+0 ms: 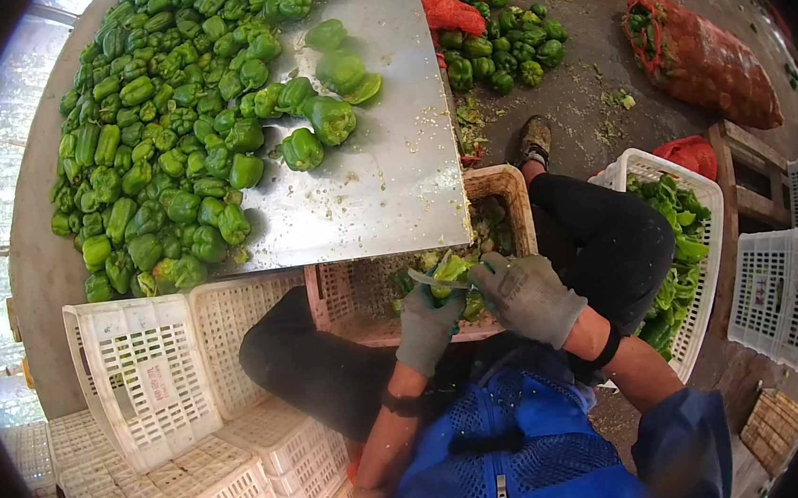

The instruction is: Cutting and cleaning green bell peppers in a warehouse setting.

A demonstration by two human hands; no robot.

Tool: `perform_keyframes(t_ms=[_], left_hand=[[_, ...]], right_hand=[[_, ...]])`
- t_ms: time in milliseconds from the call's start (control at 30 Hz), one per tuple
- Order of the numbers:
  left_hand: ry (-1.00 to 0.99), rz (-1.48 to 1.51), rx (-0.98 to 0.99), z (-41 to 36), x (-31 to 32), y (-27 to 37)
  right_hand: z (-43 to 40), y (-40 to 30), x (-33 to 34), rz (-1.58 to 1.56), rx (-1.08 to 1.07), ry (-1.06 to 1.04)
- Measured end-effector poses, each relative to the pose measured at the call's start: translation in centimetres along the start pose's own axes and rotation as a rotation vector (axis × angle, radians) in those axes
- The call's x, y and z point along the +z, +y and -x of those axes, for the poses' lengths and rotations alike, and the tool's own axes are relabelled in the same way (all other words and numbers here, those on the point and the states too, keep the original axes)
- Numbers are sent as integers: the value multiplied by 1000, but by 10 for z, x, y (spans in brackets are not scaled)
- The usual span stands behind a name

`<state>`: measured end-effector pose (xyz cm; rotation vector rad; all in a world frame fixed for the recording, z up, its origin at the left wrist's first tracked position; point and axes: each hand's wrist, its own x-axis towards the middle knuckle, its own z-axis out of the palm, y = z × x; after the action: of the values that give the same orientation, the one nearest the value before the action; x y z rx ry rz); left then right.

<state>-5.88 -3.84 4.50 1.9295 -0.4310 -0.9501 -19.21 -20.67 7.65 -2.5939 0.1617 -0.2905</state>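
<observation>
In a grey work glove, my left hand holds a cut green bell pepper over a plastic crate between my knees. My right hand, gloved too, grips a knife whose curved blade lies across the pepper; its handle is hidden in my fist. Below both hands, the dirty crate contains pepper scraps, partly covered by the table corner. At my right, a white crate is filled with cut green pepper pieces.
Whole green bell peppers are heaped on the metal table. Stacked crates stand at my left. More peppers lie on the floor beside red netting. A full mesh sack and a wooden pallet are farther right.
</observation>
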Motion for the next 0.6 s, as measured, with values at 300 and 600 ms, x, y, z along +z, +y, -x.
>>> perform_keyframes(t_ms=[300, 600], left_hand=[[-25, 169, -40, 8, -11, 13], [19, 172, 74, 1, -12, 4]], right_hand=[[28, 31, 15, 133, 258, -140], [25, -8, 35, -4, 336, 54]])
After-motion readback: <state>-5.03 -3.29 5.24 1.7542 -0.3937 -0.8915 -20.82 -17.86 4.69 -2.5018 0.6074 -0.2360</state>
